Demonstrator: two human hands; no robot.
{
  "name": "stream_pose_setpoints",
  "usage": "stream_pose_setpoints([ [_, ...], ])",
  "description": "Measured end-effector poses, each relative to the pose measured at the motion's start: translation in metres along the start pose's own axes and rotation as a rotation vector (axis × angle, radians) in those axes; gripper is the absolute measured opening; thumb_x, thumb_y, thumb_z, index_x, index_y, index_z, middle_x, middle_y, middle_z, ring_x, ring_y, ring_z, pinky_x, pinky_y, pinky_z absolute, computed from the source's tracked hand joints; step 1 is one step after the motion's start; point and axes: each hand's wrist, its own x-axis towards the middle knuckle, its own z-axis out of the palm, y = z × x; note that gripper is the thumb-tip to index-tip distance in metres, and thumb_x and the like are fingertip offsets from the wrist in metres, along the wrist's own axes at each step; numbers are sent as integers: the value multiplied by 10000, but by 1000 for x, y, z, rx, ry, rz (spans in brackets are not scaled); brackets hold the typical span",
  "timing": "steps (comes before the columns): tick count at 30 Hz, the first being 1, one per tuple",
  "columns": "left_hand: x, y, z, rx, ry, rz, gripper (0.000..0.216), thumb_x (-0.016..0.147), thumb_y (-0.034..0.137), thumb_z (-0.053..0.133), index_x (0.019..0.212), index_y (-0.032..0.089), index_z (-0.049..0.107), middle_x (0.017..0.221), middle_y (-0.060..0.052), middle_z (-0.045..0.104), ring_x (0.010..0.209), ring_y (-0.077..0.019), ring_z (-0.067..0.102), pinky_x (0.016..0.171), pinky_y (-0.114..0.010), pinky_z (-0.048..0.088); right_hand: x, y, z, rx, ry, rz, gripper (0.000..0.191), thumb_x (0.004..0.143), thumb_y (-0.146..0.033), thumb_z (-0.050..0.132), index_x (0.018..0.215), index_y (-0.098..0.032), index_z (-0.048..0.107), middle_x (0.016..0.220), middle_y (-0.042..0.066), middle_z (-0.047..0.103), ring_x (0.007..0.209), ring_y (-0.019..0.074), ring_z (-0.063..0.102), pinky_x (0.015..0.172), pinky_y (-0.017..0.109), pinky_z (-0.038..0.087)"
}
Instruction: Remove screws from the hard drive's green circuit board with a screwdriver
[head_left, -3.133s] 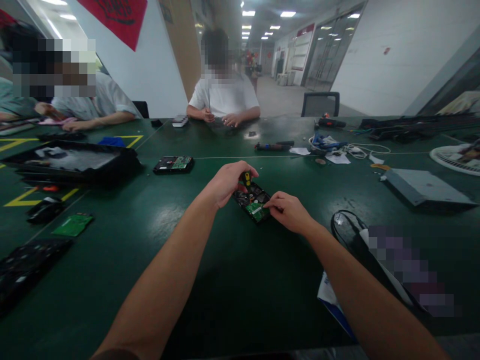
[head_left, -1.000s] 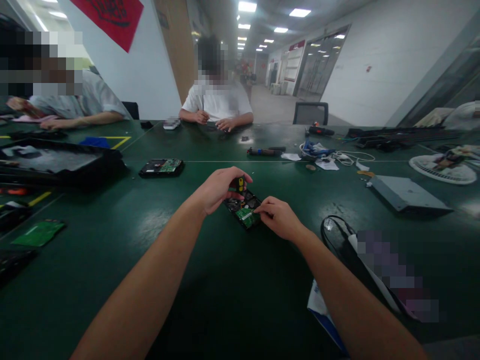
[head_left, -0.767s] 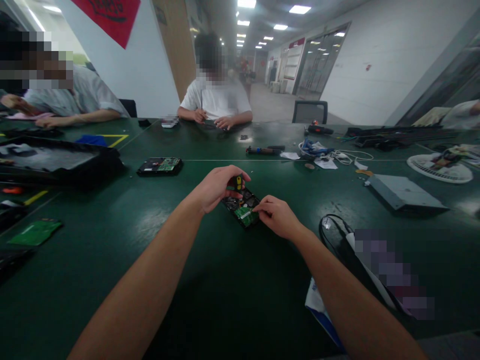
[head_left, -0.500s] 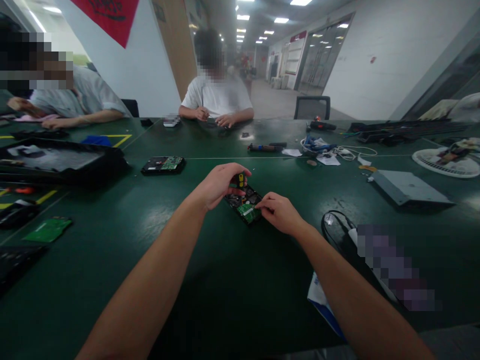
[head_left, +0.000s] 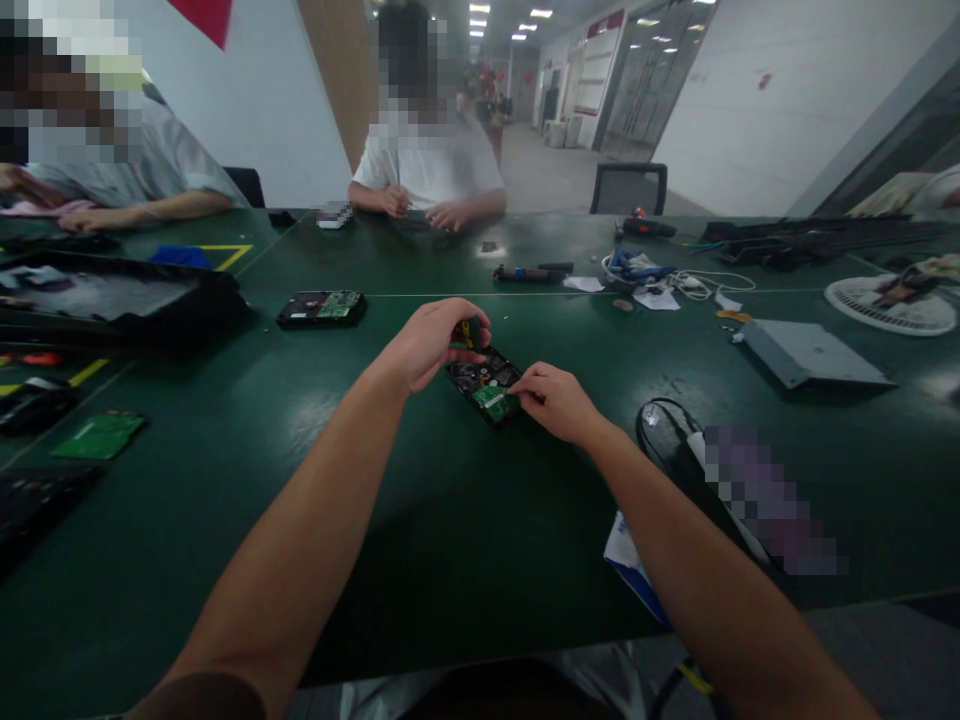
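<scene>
A black hard drive (head_left: 466, 382) with a green circuit board (head_left: 492, 402) facing up lies at a slant on the table in front of me. My left hand (head_left: 429, 345) is above its far end, fingers wrapped round a black-and-yellow handle (head_left: 472, 333) that looks like a screwdriver's. The tip of that tool is hidden or too small to make out. At the drive's right edge, my right hand (head_left: 559, 402) is closed, its thumb and forefinger pressed together against the drive beside the board.
Another hard drive (head_left: 322, 308) lies farther left. A loose green board (head_left: 101, 435) and a large black casing (head_left: 120, 310) are at the left. To the right are a grey metal box (head_left: 814, 355), a black cable (head_left: 641, 430) and tangled wires (head_left: 637, 268). Two people sit across the table.
The view has tipped down, so everything sits a little higher in the picture. Both hands stay at the hard drive in almost the same pose.
</scene>
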Motion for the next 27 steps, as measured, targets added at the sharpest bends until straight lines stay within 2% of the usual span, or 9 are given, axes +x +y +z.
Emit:
stream_pose_setpoints([
  [9,1,-2,1,14,-40,4,197,876,356,679,822,171,718,885,-93,675,888,-217,662,685,-328,605,1,-1,-1,27,-9,4,290,908,-82,634,1066,-235,824,1057,65,705,908,186,653,837,335,510],
  [12,0,-1,2,80,-20,35,218,867,388,709,796,183,725,922,-85,669,900,-206,643,646,-285,573,1,-2,-1,31,-5,19,296,912,-83,632,1070,-242,826,1057,66,705,885,179,644,808,325,505],
  [16,-3,2,2,142,14,46,176,848,328,716,797,167,763,932,-90,671,865,-189,624,612,-261,540,0,-1,0,14,-10,25,293,922,-95,634,1084,-249,825,1073,64,703,903,176,646,820,320,503],
  [21,-4,4,2,28,-18,-41,178,848,310,736,907,142,724,884,-110,719,856,-216,686,647,-306,579,0,1,1,20,-9,26,294,917,-90,635,1069,-255,825,1070,57,702,940,182,653,865,328,507],
  [24,-3,2,2,-67,-74,-89,189,849,310,723,898,128,705,892,-121,730,899,-231,708,715,-336,607,0,1,1,24,-6,16,286,915,-89,637,1073,-237,823,1065,64,703,923,181,651,842,323,506],
  [27,-1,0,3,-22,-64,-61,198,856,305,690,865,113,738,961,-123,719,895,-200,672,677,-285,580,1,1,0,27,-11,16,284,921,-93,633,1078,-238,821,1058,64,704,908,179,649,821,319,504],
])
